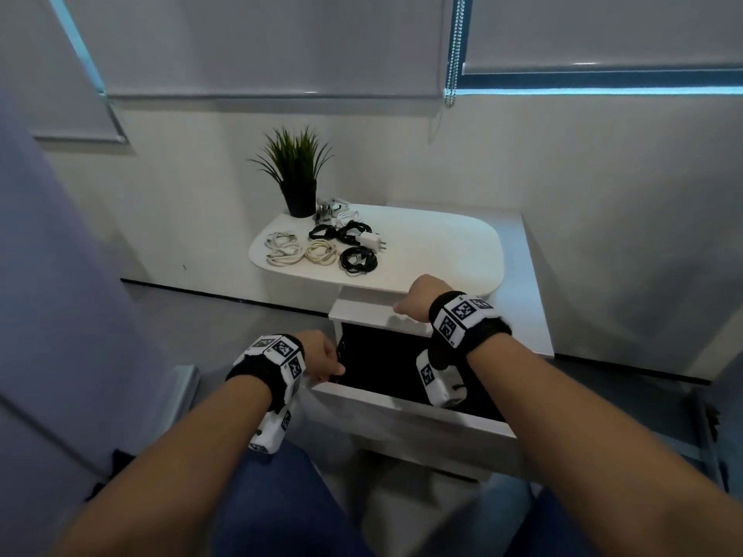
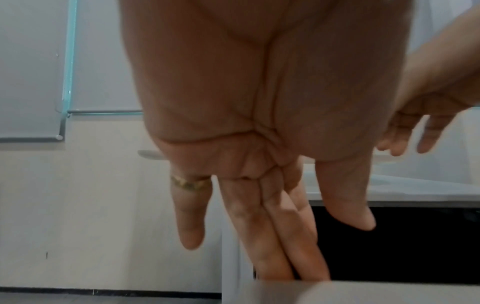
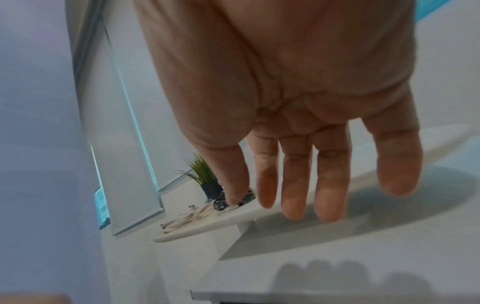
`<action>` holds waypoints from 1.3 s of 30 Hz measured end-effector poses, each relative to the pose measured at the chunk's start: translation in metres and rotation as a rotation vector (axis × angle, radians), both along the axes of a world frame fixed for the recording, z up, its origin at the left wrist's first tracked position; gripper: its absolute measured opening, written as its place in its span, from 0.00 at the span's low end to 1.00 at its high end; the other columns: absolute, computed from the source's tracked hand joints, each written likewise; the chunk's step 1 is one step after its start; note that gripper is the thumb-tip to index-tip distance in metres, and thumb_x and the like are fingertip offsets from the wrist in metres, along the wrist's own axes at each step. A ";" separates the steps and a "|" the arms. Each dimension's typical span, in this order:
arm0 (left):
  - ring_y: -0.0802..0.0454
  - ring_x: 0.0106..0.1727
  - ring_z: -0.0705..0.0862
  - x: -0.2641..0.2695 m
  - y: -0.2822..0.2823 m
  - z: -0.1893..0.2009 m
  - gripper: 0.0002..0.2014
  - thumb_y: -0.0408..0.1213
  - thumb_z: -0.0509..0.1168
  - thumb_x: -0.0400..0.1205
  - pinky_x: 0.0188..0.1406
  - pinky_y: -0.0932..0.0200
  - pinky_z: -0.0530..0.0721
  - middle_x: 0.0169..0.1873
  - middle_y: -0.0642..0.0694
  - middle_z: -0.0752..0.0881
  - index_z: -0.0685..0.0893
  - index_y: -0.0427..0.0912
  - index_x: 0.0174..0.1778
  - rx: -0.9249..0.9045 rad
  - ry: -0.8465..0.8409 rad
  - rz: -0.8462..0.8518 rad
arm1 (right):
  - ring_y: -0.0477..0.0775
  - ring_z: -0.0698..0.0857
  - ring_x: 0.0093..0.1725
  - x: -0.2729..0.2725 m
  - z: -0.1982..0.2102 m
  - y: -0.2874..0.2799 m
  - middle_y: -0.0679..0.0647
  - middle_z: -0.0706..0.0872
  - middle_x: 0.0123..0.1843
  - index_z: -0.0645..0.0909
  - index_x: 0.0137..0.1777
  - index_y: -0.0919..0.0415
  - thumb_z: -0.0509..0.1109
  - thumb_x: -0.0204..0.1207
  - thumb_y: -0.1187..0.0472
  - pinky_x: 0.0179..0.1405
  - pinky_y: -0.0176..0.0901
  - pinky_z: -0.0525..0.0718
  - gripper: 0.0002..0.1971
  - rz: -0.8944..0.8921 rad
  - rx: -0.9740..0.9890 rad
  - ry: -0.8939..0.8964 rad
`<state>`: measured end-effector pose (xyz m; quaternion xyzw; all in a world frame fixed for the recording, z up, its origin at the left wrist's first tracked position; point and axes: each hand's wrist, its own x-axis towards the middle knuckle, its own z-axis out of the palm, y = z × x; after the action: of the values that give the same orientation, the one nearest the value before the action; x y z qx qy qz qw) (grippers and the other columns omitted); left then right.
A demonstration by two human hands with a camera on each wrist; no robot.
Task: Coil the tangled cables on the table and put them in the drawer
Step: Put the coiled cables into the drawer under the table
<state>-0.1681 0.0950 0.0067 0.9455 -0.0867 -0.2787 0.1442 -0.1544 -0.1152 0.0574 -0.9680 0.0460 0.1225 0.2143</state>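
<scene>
Several coiled cables lie on the white table (image 1: 442, 251): white coils (image 1: 283, 249), a cream coil (image 1: 320, 251), a black coil (image 1: 358, 260) and a black one beside a white charger (image 1: 372, 239). Below the table the drawer (image 1: 402, 412) stands pulled out, its inside dark (image 1: 386, 355). My left hand (image 1: 327, 357) is at the drawer's front left corner; in the left wrist view its straight fingers (image 2: 272, 236) reach down behind the front panel (image 2: 363, 292) and hold nothing. My right hand (image 1: 414, 299) hovers with straight fingers (image 3: 298, 185) over the cabinet top (image 3: 337, 267), empty.
A potted plant (image 1: 297, 174) stands at the table's back left, with small white and grey items (image 1: 333, 209) beside it. Walls with roller blinds close in behind and to the left. The table's right half (image 1: 450, 243) is bare. My knees are below the drawer.
</scene>
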 end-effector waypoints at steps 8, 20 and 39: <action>0.56 0.25 0.85 0.027 0.021 0.006 0.08 0.42 0.68 0.79 0.39 0.58 0.82 0.24 0.50 0.87 0.82 0.44 0.37 -0.174 0.169 0.086 | 0.59 0.82 0.44 0.060 0.011 0.033 0.59 0.84 0.46 0.78 0.37 0.63 0.67 0.76 0.57 0.33 0.39 0.76 0.10 0.075 -0.080 -0.086; 0.41 0.69 0.75 0.133 0.004 0.045 0.22 0.32 0.65 0.79 0.64 0.54 0.72 0.69 0.38 0.75 0.74 0.39 0.71 -0.144 -0.542 0.185 | 0.66 0.45 0.83 0.130 0.012 0.033 0.56 0.47 0.85 0.67 0.75 0.36 0.81 0.59 0.42 0.75 0.73 0.52 0.42 0.343 -0.246 -0.050; 0.46 0.44 0.72 0.092 -0.014 0.051 0.07 0.36 0.60 0.83 0.44 0.56 0.69 0.44 0.43 0.76 0.73 0.37 0.53 -0.089 -0.435 -0.048 | 0.57 0.81 0.61 0.117 -0.006 0.005 0.56 0.84 0.60 0.81 0.63 0.56 0.73 0.73 0.50 0.57 0.42 0.76 0.20 0.354 -0.074 -0.080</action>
<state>-0.0761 0.0809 0.0573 0.9737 -0.1503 -0.0676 0.1573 -0.0369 -0.1099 0.0514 -0.9723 -0.1289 0.1180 0.1554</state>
